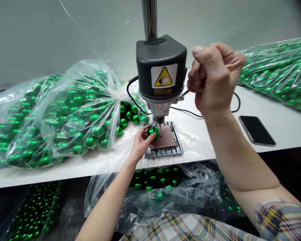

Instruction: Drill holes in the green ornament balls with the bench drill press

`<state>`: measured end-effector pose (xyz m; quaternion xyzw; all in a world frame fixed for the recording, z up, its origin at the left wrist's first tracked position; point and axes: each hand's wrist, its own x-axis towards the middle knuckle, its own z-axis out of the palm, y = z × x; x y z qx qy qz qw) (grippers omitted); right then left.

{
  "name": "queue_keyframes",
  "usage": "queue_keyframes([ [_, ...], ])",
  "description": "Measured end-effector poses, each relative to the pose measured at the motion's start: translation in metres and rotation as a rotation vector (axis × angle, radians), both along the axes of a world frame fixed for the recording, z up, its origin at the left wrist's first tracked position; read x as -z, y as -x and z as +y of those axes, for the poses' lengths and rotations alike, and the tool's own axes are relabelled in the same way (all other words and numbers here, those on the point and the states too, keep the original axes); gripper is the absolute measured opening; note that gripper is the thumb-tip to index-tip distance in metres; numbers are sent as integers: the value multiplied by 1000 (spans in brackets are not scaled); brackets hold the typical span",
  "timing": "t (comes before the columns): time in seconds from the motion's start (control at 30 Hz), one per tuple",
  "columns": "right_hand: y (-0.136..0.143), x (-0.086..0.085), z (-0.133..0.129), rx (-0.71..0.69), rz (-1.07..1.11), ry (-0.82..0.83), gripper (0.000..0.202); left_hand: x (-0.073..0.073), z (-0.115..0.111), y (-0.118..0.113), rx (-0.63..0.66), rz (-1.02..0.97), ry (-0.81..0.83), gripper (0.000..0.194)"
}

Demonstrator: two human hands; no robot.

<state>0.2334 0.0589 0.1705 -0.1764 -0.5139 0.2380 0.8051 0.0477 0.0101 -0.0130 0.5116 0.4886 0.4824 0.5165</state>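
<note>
My left hand point(141, 140) pinches a shiny green ball point(153, 132) between thumb and fingers. The ball is at the left of the drill bit, over a brown square board point(167, 140) on the slotted grey base plate point(179, 150). Above stands a bench drill point(161, 57) with a black housing and a yellow warning label. My right hand point(214, 75) is raised beside the housing with its fingers curled closed. A short metal rod point(182, 97) runs from the drill toward it; whatever lies inside those fingers is hidden.
Large clear bags point(72, 110) of green balls lie on the left of the white table point(72, 175), another bag point(278, 72) at right. A phone point(256, 130) rests near the front edge. Below the edge, an open plastic bag point(190, 184) holds more balls. Dark shavings surround the plate.
</note>
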Motion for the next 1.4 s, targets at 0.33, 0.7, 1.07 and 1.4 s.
queue_keyframes([
  [0.33,-3,1,-3,44,-130,45,61,6,7,-18,25,265,-103,52],
  [0.7,-7,11,-1,96,-164,24,59,27,11,-21,16,386,-252,54],
  [1.07,-6,41,-26,168,-155,-142,61,33,13,-19,23,347,-244,59],
  [1.4,-6,64,-33,172,-177,-238,56,21,9,-21,27,319,-205,57],
])
